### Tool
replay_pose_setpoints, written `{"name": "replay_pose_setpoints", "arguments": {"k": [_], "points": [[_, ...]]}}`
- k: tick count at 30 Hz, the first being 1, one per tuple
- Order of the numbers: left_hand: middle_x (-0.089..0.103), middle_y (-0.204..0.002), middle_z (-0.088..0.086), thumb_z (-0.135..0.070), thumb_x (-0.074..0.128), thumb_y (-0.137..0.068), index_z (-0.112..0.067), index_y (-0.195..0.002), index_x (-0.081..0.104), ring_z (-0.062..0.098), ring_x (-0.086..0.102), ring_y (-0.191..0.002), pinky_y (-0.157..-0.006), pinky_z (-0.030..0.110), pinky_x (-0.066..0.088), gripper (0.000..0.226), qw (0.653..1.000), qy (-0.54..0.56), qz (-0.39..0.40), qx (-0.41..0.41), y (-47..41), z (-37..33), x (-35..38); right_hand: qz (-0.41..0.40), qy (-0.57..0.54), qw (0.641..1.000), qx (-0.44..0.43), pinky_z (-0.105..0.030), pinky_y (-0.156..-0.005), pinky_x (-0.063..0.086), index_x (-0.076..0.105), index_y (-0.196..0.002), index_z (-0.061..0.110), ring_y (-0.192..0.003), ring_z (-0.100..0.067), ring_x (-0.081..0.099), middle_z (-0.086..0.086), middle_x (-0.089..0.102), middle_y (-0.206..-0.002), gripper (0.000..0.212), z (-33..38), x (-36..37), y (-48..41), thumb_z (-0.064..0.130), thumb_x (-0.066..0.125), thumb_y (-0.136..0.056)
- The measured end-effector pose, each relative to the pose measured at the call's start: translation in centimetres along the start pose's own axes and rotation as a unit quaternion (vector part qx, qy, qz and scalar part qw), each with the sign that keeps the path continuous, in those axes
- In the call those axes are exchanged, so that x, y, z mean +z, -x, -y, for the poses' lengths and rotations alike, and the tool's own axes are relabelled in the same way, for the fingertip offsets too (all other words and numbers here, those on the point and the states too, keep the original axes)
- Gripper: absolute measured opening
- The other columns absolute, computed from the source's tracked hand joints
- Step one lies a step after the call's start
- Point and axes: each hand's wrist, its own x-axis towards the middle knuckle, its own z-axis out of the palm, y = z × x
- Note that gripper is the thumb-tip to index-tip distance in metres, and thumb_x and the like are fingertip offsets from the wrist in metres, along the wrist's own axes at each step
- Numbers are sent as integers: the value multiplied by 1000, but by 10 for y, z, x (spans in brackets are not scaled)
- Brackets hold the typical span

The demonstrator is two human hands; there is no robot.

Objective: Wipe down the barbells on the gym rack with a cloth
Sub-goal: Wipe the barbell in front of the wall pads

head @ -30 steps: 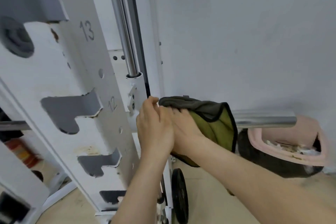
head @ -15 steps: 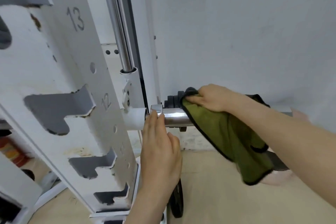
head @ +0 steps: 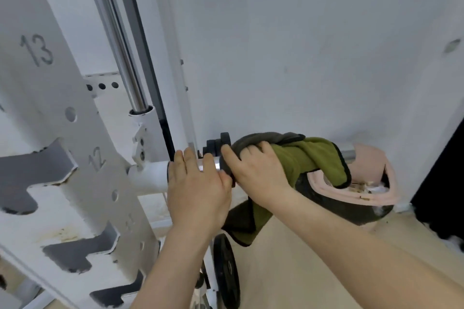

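While right grip (head: 253,168) clenches cloth (head: 313,158) round barbell (head: 348,154), left grip (head: 198,183) curls on bar alongside; rack (head: 75,183) close left, bare end beyond cloth. Right grip slid inward, meeting left.

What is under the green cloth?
The shiny barbell: the right hand grips the cloth round it. Bare metal shows beside the left hand and at the far end; the middle stretch is covered.

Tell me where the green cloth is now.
In the head view, right of centre: the green, dark-edged cloth is draped over the horizontal chrome barbell, gripped by the right hand, right beside the left hand that holds the bar.
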Motion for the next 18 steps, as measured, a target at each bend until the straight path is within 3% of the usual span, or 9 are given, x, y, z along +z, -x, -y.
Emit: {"name": "replay_pose_setpoints", "arguments": {"k": [4,8,10,12,13,14,15,17,18], "points": [[23,-155,10,-28,42,-92,-14,-148,19,28,16,-144,-119,46,3,62,994,-39,8,98,6,-27,6,-2,45,997,55,-41,-73,46,57,-116,14,-67,-28,63,-8,67,-74,53,-47,-4,23,32,75,-70],[41,-146,19,-16,63,-77,-5,-143,38,36,37,-135,-115,49,25,72,989,-39,11,140,2,-50,27,153,24,982,109,-38,-74,36,50,-111,25,-78,-23,61,4,63,-81,58,-93,-26,29,53,67,-64],[47,-140,22,-21,74,-69,-2,-140,42,37,43,-130,-112,50,31,79,989,-43,0,144,-5,-50,37,251,-51,957,134,-34,-74,37,47,-112,32,-88,-17,58,11,61,-91,61,-126,-37,30,62,68,-63],[50,-135,19,-40,72,-73,-3,-139,42,35,45,-126,-112,49,30,81,987,-42,-13,154,-12,-49,40,314,-206,905,199,-32,-79,46,55,-109,34,-93,-11,59,16,64,-99,59,-156,-50,33,59,78,-62],[51,-133,15,-50,62,-79,-6,-139,41,32,46,-124,-112,47,29,77,986,-43,-19,162,-16,-48,40,274,-334,863,260,-30,-83,50,62,-106,30,-95,-11,62,13,67,-101,49,-166,-53,35,53,80,-66],[53,-129,10,-57,49,-85,-10,-138,41,29,47,-120,-111,44,29,71,985,-46,-21,167,-20,-48,38,177,-468,792,349,-30,-84,54,67,-102,24,-95,-15,66,6,71,-102,38,-169,-57,38,47,78,-73],[55,-123,6,-62,37,-89,-15,-134,44,25,49,-114,-107,41,32,65,984,-46,-23,169,-26,-49,36,69,-575,677,455,-30,-80,57,68,-100,17,-90,-19,69,-3,73,-102,32,-170,-54,46,43,72,-81],[60,-103,0,-65,20,-91,-21,-115,52,22,55,-96,-90,37,40,60,986,-42,-13,163,-39,-53,30,-106,-692,390,598,-30,-67,59,67,-98,10,-78,-21,70,-9,71,-96,32,-162,-39,58,41,64,-89],[60,-93,-1,-65,14,-92,-22,-104,54,22,56,-87,-81,37,43,60,987,-39,2,159,-45,-54,27,-150,-707,289,628,-29,-61,58,67,-98,10,-77,-21,68,-9,71,-93,35,-153,-31,63,44,62,-90]]}}
